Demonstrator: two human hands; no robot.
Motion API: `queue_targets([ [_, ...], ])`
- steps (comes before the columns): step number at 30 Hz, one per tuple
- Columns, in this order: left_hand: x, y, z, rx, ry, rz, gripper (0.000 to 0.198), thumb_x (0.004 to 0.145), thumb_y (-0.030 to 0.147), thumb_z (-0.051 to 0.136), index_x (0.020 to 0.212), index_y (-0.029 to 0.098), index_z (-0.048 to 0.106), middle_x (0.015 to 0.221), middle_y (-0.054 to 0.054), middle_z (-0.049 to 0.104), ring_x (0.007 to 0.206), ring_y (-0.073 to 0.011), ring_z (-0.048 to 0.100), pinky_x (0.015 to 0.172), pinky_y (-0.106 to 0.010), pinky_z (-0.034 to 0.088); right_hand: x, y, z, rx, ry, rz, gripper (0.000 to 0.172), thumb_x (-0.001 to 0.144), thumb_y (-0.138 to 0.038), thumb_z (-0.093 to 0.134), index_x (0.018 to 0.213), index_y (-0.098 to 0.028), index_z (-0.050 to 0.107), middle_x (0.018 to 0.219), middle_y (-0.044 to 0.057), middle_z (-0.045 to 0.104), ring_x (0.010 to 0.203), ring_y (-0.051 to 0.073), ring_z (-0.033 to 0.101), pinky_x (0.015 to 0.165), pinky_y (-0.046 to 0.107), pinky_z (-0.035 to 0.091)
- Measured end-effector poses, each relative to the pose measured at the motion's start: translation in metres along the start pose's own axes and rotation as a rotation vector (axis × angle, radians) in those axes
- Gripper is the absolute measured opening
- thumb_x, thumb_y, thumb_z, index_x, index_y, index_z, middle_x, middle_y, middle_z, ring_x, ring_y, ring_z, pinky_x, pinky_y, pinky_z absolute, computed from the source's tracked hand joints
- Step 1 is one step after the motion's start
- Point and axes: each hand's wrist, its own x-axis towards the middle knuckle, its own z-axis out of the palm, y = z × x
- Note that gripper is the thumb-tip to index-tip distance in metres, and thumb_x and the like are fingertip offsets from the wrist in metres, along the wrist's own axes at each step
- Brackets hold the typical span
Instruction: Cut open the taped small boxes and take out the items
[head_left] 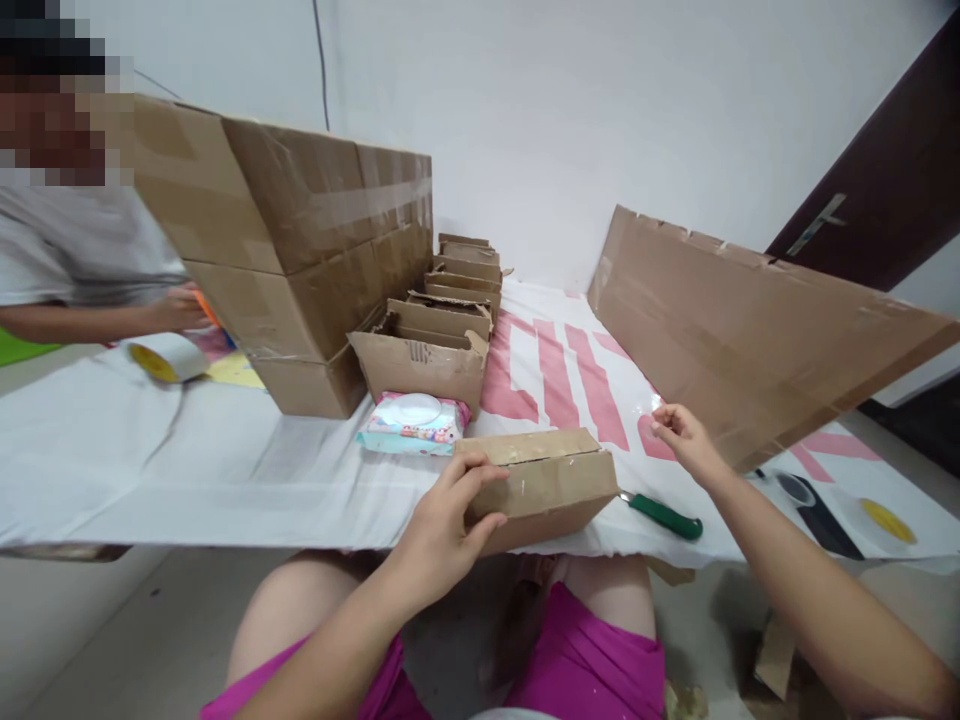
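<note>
A small closed cardboard box [551,490] lies at the table's front edge, with a seam along its top. My left hand [454,520] grips its left end, fingers over the top and thumb on the near side. To the right of the box, my right hand [686,440] is raised with thumb and fingertips pinched together. A faint clear glint shows by those fingertips, too small to name. A green-handled knife [664,515] rests between the box and my right forearm, its blade mostly hidden. Behind the box is a wet wipes pack [412,425].
Stacked cardboard boxes [300,240] form a wall at left. Open boxes [424,350] run in a row toward the back. A large cardboard panel [750,330] leans at right, near tape rolls [889,520]. Across the table, a person [82,250] holds something orange beside a tape roll [166,358].
</note>
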Motion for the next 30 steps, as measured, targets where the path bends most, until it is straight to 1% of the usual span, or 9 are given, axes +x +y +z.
queue_targets([
  [5, 0.002, 0.001, 0.002, -0.221, 0.057, -0.137, 0.026, 0.081, 0.022, 0.059, 0.106, 0.021, 0.057, 0.106, -0.006, 0.064, 0.105, -0.0218, 0.061, 0.093, -0.037, 0.049, -0.022, -0.024, 0.002, -0.094, 0.017, -0.020, 0.039, 0.080, -0.054, 0.062, 0.065, -0.022, 0.046, 0.060, -0.005, 0.043, 0.053, 0.011, 0.039, 0.050, 0.025, 0.035],
  [10, 0.001, 0.003, 0.001, -0.243, 0.056, -0.188, 0.030, 0.083, 0.027, 0.057, 0.112, 0.021, 0.053, 0.101, -0.005, 0.066, 0.096, -0.0198, 0.064, 0.084, -0.033, 0.051, -0.040, -0.065, 0.021, -0.066, 0.034, -0.193, 0.036, 0.083, -0.042, 0.064, 0.066, -0.023, 0.039, 0.077, 0.002, 0.055, 0.071, 0.016, 0.054, 0.063, 0.029, 0.045],
  [12, 0.000, 0.003, 0.002, -0.204, 0.067, -0.180, 0.029, 0.084, 0.028, 0.055, 0.113, 0.021, 0.054, 0.104, -0.006, 0.066, 0.097, -0.0201, 0.064, 0.083, -0.032, 0.052, -0.047, -0.079, 0.028, -0.058, 0.009, -0.223, 0.028, 0.086, -0.038, 0.062, 0.072, -0.024, 0.042, 0.082, 0.003, 0.058, 0.075, 0.017, 0.058, 0.063, 0.030, 0.047],
  [15, 0.000, 0.003, 0.004, -0.126, 0.075, -0.145, 0.027, 0.086, 0.028, 0.052, 0.112, 0.020, 0.056, 0.108, -0.007, 0.067, 0.102, -0.0215, 0.063, 0.087, -0.035, 0.051, -0.056, -0.095, 0.035, -0.133, -0.087, -0.307, 0.012, 0.090, -0.033, 0.055, 0.097, -0.025, 0.049, 0.074, 0.000, 0.055, 0.063, 0.015, 0.055, 0.055, 0.028, 0.046],
  [17, 0.001, 0.004, 0.005, -0.083, 0.080, -0.123, 0.026, 0.087, 0.028, 0.051, 0.111, 0.019, 0.057, 0.109, -0.007, 0.068, 0.102, -0.0219, 0.064, 0.089, -0.036, 0.051, -0.061, -0.102, 0.039, -0.226, -0.157, -0.407, 0.025, 0.092, -0.031, 0.053, 0.116, -0.026, 0.047, 0.070, -0.002, 0.053, 0.057, 0.014, 0.052, 0.053, 0.028, 0.045],
  [19, 0.001, 0.004, 0.005, -0.061, 0.087, -0.112, 0.026, 0.088, 0.028, 0.050, 0.110, 0.019, 0.058, 0.109, -0.007, 0.068, 0.100, -0.0216, 0.064, 0.087, -0.035, 0.052, -0.062, -0.108, 0.042, -0.349, -0.213, -0.524, 0.032, 0.092, -0.029, 0.054, 0.123, -0.027, 0.048, 0.071, -0.002, 0.055, 0.058, 0.014, 0.052, 0.055, 0.028, 0.045],
  [22, 0.002, 0.005, 0.005, -0.056, 0.085, -0.111, 0.026, 0.088, 0.028, 0.050, 0.110, 0.019, 0.058, 0.108, -0.007, 0.069, 0.098, -0.0213, 0.065, 0.084, -0.034, 0.053, -0.059, -0.111, 0.050, -0.531, -0.213, -0.693, 0.022, 0.093, -0.023, 0.053, 0.113, -0.028, 0.060, 0.071, 0.001, 0.057, 0.061, 0.014, 0.053, 0.055, 0.027, 0.042],
  [25, 0.002, 0.005, 0.005, -0.064, 0.077, -0.120, 0.026, 0.088, 0.029, 0.049, 0.111, 0.019, 0.057, 0.109, -0.007, 0.068, 0.099, -0.0211, 0.065, 0.083, -0.032, 0.053, -0.053, -0.111, 0.059, -0.624, -0.172, -0.796, 0.022, 0.092, -0.015, 0.048, 0.097, -0.027, 0.066, 0.069, 0.001, 0.057, 0.061, 0.015, 0.051, 0.055, 0.028, 0.040],
  [30, 0.001, 0.005, 0.003, -0.050, 0.068, -0.119, 0.028, 0.088, 0.027, 0.048, 0.114, 0.019, 0.054, 0.112, -0.007, 0.067, 0.097, -0.0206, 0.066, 0.081, -0.032, 0.053, -0.047, -0.119, 0.068, -0.570, -0.222, -0.814, 0.023, 0.090, -0.010, 0.042, 0.089, -0.022, 0.062, 0.088, 0.007, 0.063, 0.076, 0.018, 0.057, 0.065, 0.030, 0.048],
])
